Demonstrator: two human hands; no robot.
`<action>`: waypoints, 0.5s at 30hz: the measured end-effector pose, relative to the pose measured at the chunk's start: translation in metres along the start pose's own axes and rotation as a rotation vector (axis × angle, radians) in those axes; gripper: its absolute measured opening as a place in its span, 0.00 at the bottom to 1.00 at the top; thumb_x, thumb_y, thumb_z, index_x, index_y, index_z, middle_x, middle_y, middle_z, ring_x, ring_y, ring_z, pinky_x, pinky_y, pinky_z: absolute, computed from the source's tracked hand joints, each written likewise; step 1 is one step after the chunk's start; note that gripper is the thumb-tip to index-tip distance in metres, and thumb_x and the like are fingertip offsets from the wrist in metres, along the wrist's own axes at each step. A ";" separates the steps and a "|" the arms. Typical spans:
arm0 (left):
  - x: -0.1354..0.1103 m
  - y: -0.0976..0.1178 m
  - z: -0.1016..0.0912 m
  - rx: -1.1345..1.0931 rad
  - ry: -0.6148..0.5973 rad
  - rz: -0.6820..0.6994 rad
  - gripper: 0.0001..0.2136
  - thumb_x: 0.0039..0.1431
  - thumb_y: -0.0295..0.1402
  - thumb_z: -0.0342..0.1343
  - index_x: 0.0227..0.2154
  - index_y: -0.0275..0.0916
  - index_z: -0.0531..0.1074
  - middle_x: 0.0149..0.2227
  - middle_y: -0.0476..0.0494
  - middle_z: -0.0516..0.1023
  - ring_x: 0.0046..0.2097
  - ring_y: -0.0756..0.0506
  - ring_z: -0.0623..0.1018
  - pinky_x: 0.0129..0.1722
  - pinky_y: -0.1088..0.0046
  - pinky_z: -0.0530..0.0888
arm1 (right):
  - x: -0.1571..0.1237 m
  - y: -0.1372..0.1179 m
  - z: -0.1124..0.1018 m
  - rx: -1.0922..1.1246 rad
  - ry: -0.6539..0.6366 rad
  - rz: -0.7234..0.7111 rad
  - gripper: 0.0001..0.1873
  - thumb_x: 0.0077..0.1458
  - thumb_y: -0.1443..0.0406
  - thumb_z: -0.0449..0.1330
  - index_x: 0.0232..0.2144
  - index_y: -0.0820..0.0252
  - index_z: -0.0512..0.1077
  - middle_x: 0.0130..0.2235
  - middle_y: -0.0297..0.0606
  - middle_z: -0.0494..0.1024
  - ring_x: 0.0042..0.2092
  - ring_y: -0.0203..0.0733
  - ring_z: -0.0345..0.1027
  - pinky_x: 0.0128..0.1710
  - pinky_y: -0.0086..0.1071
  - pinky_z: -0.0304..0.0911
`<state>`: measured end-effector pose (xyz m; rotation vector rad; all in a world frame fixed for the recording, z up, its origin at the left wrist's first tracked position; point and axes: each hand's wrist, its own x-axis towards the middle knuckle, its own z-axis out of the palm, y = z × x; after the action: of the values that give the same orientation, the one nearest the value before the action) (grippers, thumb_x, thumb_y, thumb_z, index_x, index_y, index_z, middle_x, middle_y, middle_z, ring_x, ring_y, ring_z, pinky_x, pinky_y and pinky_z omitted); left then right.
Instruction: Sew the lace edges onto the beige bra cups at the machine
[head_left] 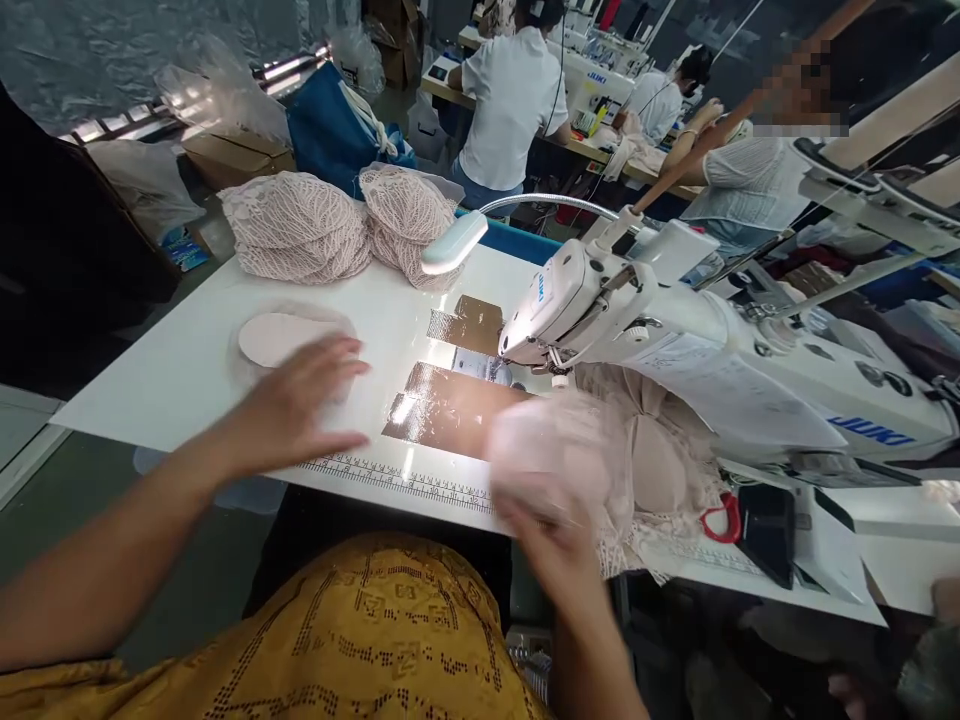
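My left hand (300,400) hovers over the white table (150,380) with fingers stretched out, just beside a flat pink foam pad (274,335) lying on sheer lace. My right hand (551,530) is blurred by motion near the table's front edge and grips a pale pink lace piece (555,445). That piece sits in front of the white Juki sewing machine (675,330), whose head and needle area are just behind it. More lace cups (660,470) lie bunched under the machine arm.
Two stacks of pink lace cups (300,230) stand at the table's far edge beside a gooseneck lamp (454,242). Red snips (721,520) and a black phone (766,530) lie at the right. Other people sit sewing at benches behind.
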<state>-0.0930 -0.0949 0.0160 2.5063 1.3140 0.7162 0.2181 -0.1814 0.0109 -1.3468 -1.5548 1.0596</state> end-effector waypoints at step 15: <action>0.004 0.044 0.030 -1.059 -0.374 -0.263 0.18 0.65 0.45 0.48 0.43 0.37 0.76 0.31 0.42 0.79 0.31 0.45 0.78 0.29 0.72 0.74 | 0.030 0.004 0.017 0.082 0.152 0.089 0.08 0.53 0.60 0.62 0.35 0.56 0.72 0.30 0.32 0.73 0.30 0.37 0.66 0.29 0.29 0.62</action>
<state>-0.0445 -0.1156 0.0090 1.4820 0.7773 0.6041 0.2006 -0.1527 0.0031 -1.4169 -1.3373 1.0382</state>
